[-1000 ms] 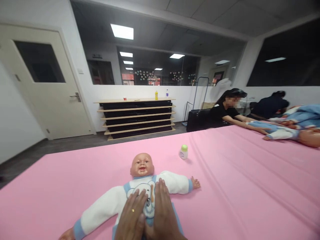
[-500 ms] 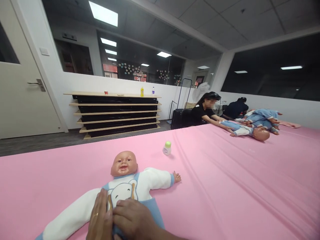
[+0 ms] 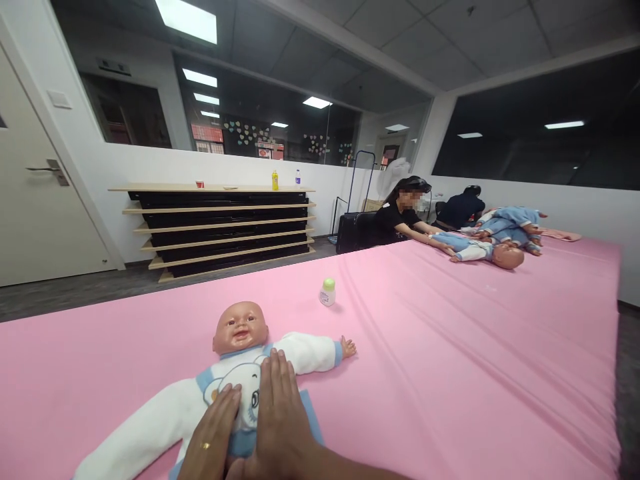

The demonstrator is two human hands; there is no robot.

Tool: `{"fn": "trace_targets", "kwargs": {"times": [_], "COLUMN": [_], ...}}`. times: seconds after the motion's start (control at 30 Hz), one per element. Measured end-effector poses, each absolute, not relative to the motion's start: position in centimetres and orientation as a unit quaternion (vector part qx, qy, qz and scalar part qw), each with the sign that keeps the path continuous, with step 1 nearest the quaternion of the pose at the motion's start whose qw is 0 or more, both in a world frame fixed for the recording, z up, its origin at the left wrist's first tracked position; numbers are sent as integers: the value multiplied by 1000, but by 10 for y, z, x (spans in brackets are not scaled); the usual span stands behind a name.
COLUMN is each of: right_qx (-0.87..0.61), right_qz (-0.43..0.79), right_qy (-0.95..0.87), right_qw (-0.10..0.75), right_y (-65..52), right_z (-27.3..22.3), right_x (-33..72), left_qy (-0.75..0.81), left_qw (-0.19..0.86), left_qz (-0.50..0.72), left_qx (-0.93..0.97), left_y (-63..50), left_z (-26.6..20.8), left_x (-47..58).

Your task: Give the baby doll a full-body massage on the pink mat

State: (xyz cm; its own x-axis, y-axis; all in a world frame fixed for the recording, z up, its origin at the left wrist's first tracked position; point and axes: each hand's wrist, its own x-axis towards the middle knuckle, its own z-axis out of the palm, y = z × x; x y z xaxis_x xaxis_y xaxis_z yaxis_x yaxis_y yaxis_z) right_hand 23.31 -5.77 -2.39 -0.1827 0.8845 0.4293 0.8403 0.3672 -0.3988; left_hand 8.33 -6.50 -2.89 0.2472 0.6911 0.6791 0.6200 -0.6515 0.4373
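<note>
A baby doll (image 3: 241, 328) in a white and blue outfit with a bear on its front lies face up before me, its arms spread. Flat on the left side of its torso rests my left hand (image 3: 213, 427), fingers stretched out, a gold ring on one finger. Beside it, my right hand (image 3: 280, 407) lies with straight fingers over the right part of the bear print. The doll's lower body is mostly hidden by my hands and the frame edge. Past its outstretched arm stands a small bottle with a green cap (image 3: 328, 292).
A pink sheet (image 3: 425, 373) covers the table. Farther right, a person in black (image 3: 395, 217) handles another doll (image 3: 480, 250), near a pile of dolls (image 3: 513, 223). Another person (image 3: 461, 208) sits behind. Stacked boards (image 3: 220, 227) stand by the wall, with bottles on top.
My right hand has moved up and right on the doll's chest, its fingers going from curled to straight. My left hand has slid slightly lower. The view has shifted a little to the right.
</note>
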Motion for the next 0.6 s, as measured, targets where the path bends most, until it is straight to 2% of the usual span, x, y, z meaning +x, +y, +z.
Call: {"fn": "trace_targets", "kwargs": {"times": [0.1,0.3,0.37,0.5,0.6], "right_qx": [-532,-314,-296,-284,-296], "right_qz": [-20,-48,-34,-34,5], "right_qy": [-776,-868,-874,-879,-886], "right_qw": [338,383,384,381,356], "right_y": [-62,-63,-63,-68,-71], "right_z": [-19,8,14,14,11], "right_x": [233,239,240,240,240], "left_qy": [397,457,489,554,564], "left_qw": [37,71,105,193,208], "left_qz": [404,386,376,434,482], "left_qx": [824,798,780,684,638], "left_y": [-53,-37,-35,-41,-52], "left_z": [-40,-63,-62,-49,-40], "left_x": [78,75,76,80,83]}}
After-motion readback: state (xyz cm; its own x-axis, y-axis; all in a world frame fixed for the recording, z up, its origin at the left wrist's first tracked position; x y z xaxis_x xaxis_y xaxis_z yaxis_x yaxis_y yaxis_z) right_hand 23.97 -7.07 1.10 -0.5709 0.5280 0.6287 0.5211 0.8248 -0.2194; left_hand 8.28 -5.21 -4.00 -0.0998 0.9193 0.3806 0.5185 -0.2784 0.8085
